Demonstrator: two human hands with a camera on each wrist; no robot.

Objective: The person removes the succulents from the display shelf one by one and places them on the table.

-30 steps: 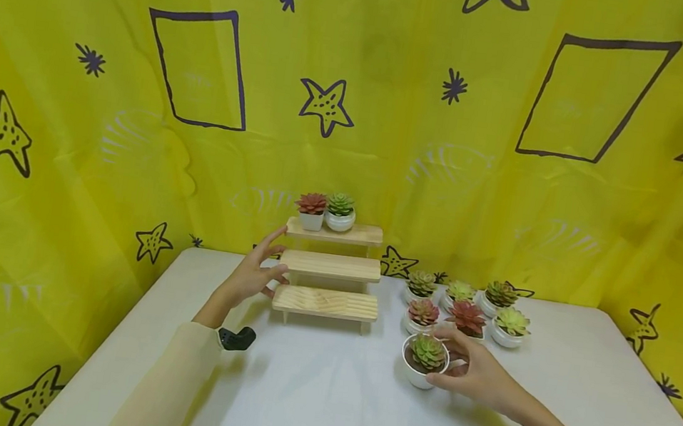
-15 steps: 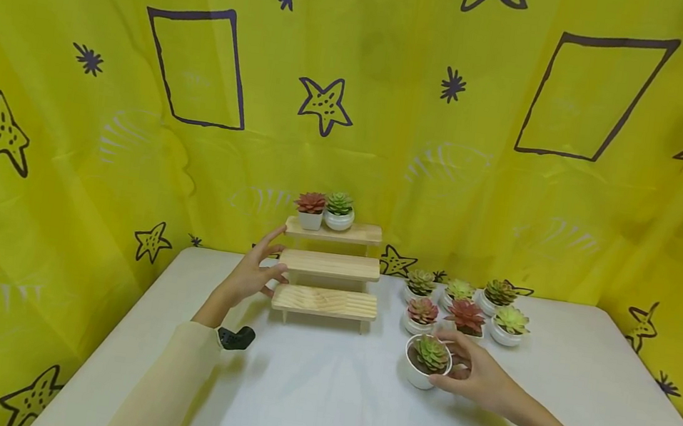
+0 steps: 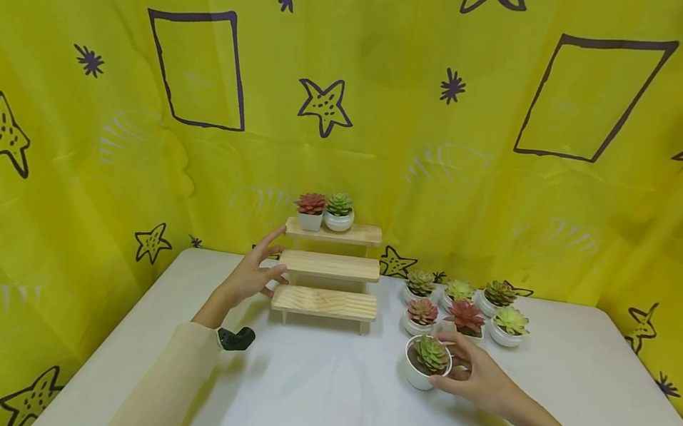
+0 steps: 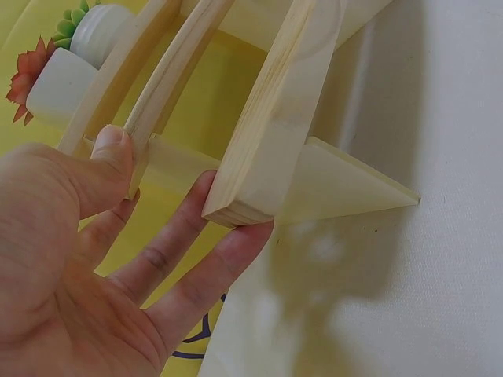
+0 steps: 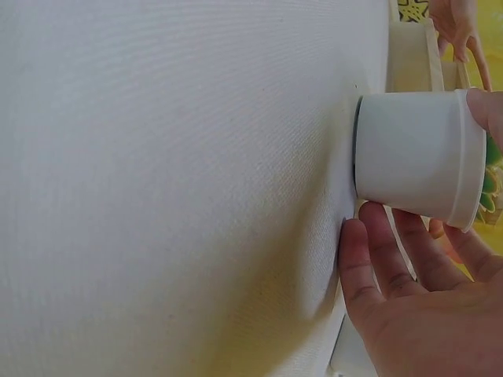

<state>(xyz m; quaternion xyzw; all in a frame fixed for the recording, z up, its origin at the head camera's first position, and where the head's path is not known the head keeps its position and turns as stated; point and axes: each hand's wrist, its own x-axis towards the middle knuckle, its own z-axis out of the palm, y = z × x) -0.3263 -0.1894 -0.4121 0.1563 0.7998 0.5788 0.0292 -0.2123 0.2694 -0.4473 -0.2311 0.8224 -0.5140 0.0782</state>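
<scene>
My left hand (image 3: 253,275) is at the left end of a three-step wooden display stand (image 3: 330,265). In the left wrist view, its thumb and a finger pinch the middle board (image 4: 161,94), and other fingertips touch the end of the lowest board (image 4: 251,184). My right hand (image 3: 482,375) holds a green potted succulent (image 3: 430,354) by its round white pot, thumb and fingers around the side. The right wrist view has the white pot (image 5: 413,153) upright, its base at the table surface. A red succulent (image 3: 311,210) and a green succulent (image 3: 339,211) stand on the top board.
Several more potted succulents are grouped behind my right hand, among them a red one (image 3: 466,317), a pink one (image 3: 421,315) and a pale green one (image 3: 509,324). A white cloth covers the table (image 3: 317,397). Behind hangs a yellow patterned curtain (image 3: 382,103).
The right hand and its potted succulent shifted slightly to the right between one second and half a second ago, then stayed still. My left hand has kept its place on the stand.
</scene>
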